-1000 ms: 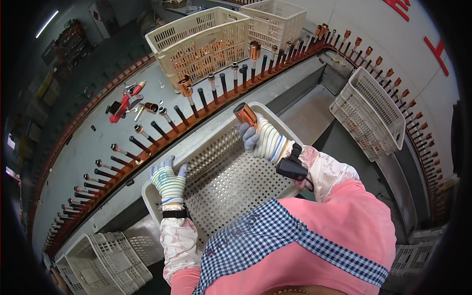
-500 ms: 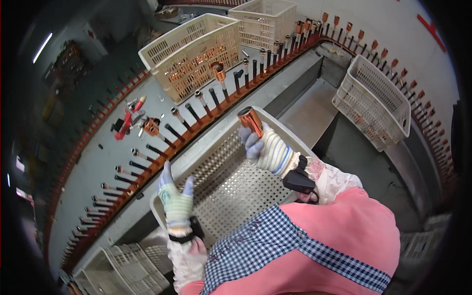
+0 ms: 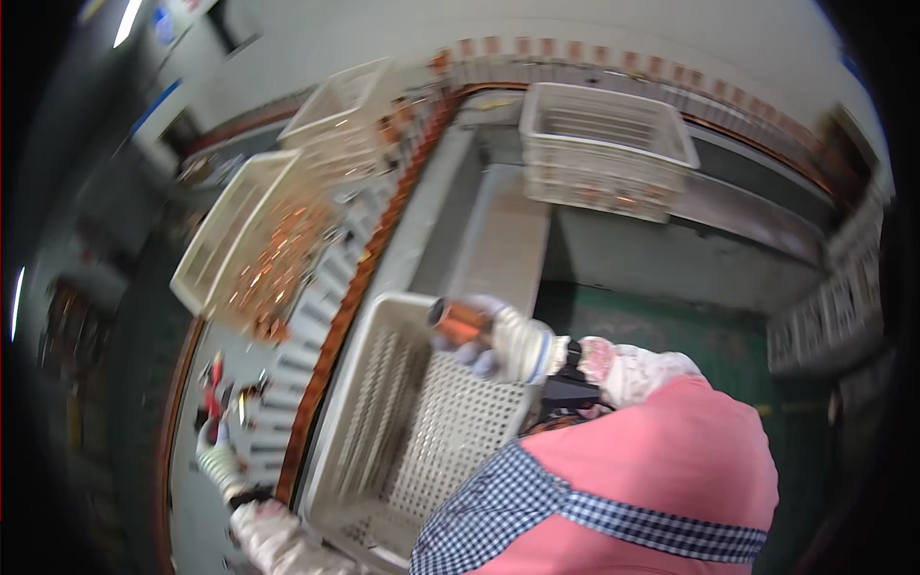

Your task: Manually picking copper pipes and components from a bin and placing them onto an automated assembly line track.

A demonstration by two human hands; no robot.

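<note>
My right hand [image 3: 508, 340], in a striped knit glove, is closed around a short copper tube fitting [image 3: 462, 323] with a dark open end. It is above the far end of a grey-white perforated plastic basket [image 3: 383, 305]. My left hand [image 3: 218, 458], gloved too, reaches out over the table on the far side of a rail. Its fingers are at a red-handled tool [image 3: 214, 391]; motion blur hides whether they grip it. A small copper and silver piece [image 3: 251, 391] lies just right of that tool.
A copper-coloured rail [image 3: 331, 355] with a blurred row of upright pins runs beside the basket and curves along the back wall. A cream crate [image 3: 244, 216] of copper pieces stands on the table, another crate [image 3: 340, 120] behind it. A further white crate [image 3: 613, 129] stands at the back.
My left hand has gone from above the basket, across the rail, to the red-handled tool. My right hand keeps the copper fitting, now tipped sideways. The whole view has swung round.
</note>
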